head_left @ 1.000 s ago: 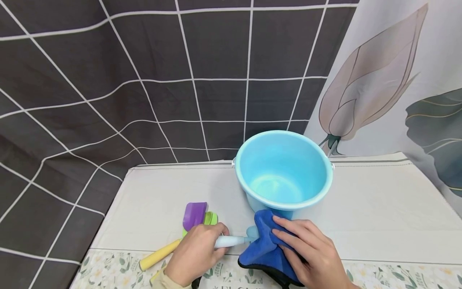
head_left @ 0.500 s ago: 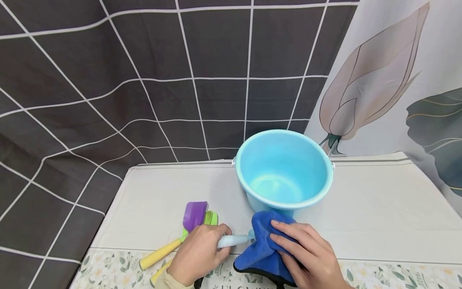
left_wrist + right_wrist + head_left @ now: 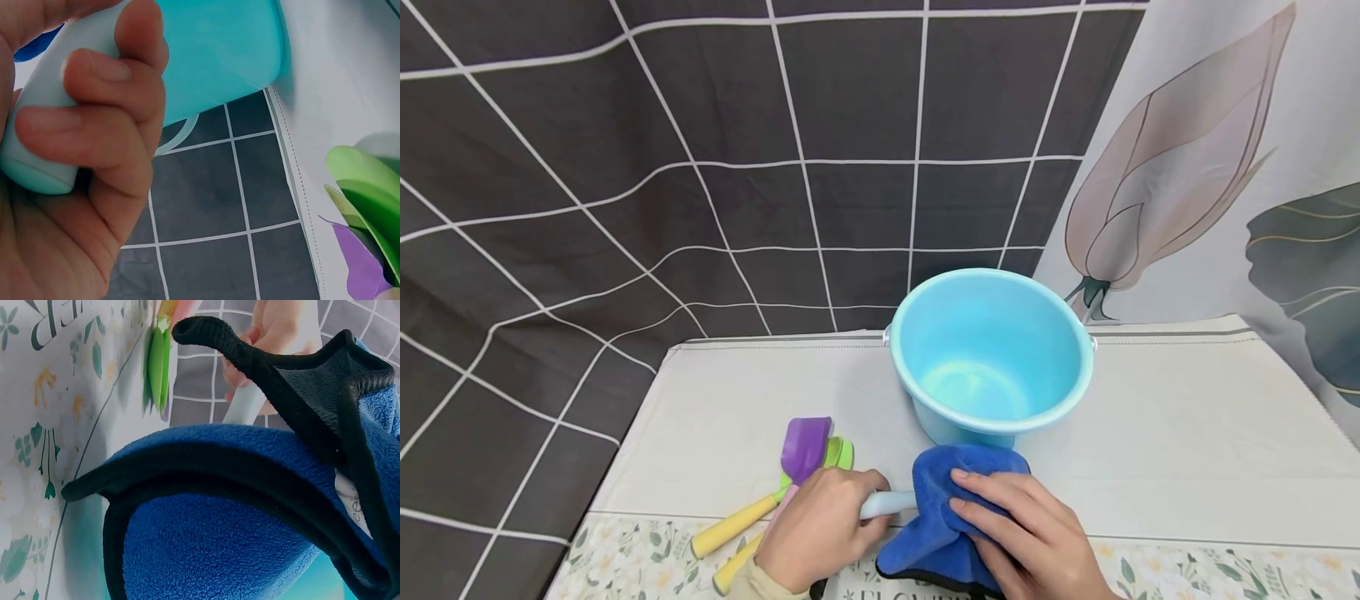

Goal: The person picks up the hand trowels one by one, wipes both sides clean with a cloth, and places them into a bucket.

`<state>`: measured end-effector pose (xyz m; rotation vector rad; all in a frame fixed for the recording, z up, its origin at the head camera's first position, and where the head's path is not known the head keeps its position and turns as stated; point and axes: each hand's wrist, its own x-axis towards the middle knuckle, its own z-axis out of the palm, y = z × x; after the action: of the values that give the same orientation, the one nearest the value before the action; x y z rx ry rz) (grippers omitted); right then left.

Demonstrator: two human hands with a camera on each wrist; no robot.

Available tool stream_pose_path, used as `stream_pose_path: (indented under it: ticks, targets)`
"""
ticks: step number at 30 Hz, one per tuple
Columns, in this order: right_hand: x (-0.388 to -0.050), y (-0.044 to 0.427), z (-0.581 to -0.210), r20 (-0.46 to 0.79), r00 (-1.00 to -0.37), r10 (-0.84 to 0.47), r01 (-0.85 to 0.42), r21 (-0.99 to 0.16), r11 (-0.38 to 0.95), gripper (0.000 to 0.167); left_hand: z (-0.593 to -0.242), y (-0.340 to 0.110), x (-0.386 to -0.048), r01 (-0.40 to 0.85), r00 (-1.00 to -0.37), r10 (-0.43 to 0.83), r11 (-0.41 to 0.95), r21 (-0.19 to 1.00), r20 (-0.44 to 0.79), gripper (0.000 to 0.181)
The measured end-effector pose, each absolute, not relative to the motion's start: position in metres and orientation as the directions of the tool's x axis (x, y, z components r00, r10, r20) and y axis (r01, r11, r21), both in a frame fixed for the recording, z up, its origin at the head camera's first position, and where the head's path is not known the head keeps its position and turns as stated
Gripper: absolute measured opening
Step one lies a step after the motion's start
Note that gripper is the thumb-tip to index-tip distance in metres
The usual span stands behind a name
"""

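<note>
My left hand (image 3: 823, 527) grips the thick pale-blue handle (image 3: 889, 503) of a tool, its fingers curled round it in the left wrist view. The handle (image 3: 53, 106) ends in a teal cap there. A blue plush cloth (image 3: 940, 542) with black edging covers the tool's other end, so its head is hidden. My right hand (image 3: 1033, 533) holds the cloth round that end, fingers bent over the folds. In the right wrist view the folded cloth (image 3: 212, 544) fills much of the frame, and the pale handle (image 3: 245, 403) runs into it from the left hand.
A light-blue bucket (image 3: 958, 427) stands just behind the cloth. Left of my left hand lie a tool with a purple head (image 3: 805, 448), a green-headed one (image 3: 844, 454) and yellow handles (image 3: 733, 527). A dark tiled-pattern curtain (image 3: 730, 208) rises behind the table.
The cloth and right hand have moved left along the tool, covering its rounded light-blue head. My left hand has shifted slightly right with the handle.
</note>
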<state>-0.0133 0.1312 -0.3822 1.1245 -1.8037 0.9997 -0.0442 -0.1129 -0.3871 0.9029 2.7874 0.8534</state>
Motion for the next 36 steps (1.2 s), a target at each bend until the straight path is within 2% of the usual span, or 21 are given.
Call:
stream_pose_path:
  ticks: [8, 15, 19, 24, 29, 36]
  targets:
    - [-0.009, 0.127, -0.393, 0.855, -0.357, -0.377, -0.917, -0.243, 0.316, 0.025, -0.388, -0.113, -0.043, 0.604, -0.780, 0.602, 0.649, 0.463, 0.172, 0.014]
    - [-0.007, 0.126, -0.400, 0.818, -0.381, -0.431, -0.908, -0.242, 0.343, 0.027, -0.384, -0.113, -0.042, 0.610, -0.776, 0.617, 0.677, 0.410, 0.136, 0.012]
    - [-0.006, 0.126, -0.404, 0.788, -0.392, -0.475, -0.906, -0.240, 0.349, 0.028, -0.384, -0.113, -0.042, 0.610, -0.772, 0.623, 0.671, 0.420, 0.126, 0.010]
    - [-0.002, 0.126, -0.407, 0.688, -0.475, -0.548, -0.869, -0.269, 0.415, 0.033, -0.386, -0.113, -0.041, 0.626, -0.762, 0.630, 0.654, 0.425, 0.153, 0.030]
    - [0.000, 0.126, -0.409, 0.583, -0.558, -0.590, -0.820, -0.279, 0.499, 0.038, -0.386, -0.112, -0.040, 0.647, -0.748, 0.637, 0.639, 0.416, 0.186, 0.034]
    - [-0.004, 0.128, -0.411, 0.558, -0.580, -0.594, -0.801, -0.258, 0.540, 0.040, -0.385, -0.111, -0.040, 0.659, -0.736, 0.653, 0.632, 0.408, 0.178, 0.035]
